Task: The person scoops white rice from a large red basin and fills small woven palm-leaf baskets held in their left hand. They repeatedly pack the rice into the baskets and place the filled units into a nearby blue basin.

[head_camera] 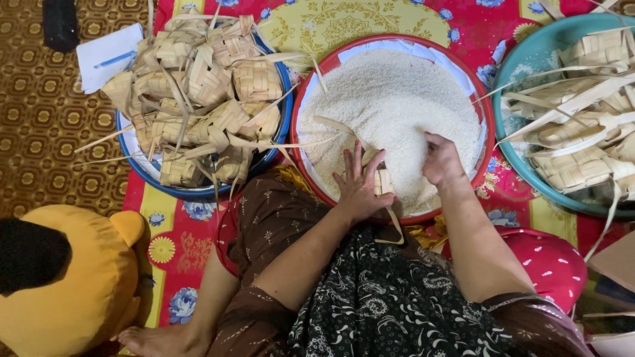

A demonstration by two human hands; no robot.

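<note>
At the centre of the frame the left hand (359, 182) held a pouch (382, 183) of woven pale-yellow leaf strips against the near rim of the red basin (301, 99), fingers spread and curled around it. The pouch was small and plaited in a checker weave, with a loose strip trailing down over the rim toward the lap. The right hand (441, 158) lay just right of it, closed into a loose fist pressed into the rice (390, 99); what it held, if anything, could not be told. The rice was white, heaped high in the basin. At upper left a blue basin (142, 168) was piled with similar pouches (205, 86); at right a teal basin (529, 59) held more.
</note>
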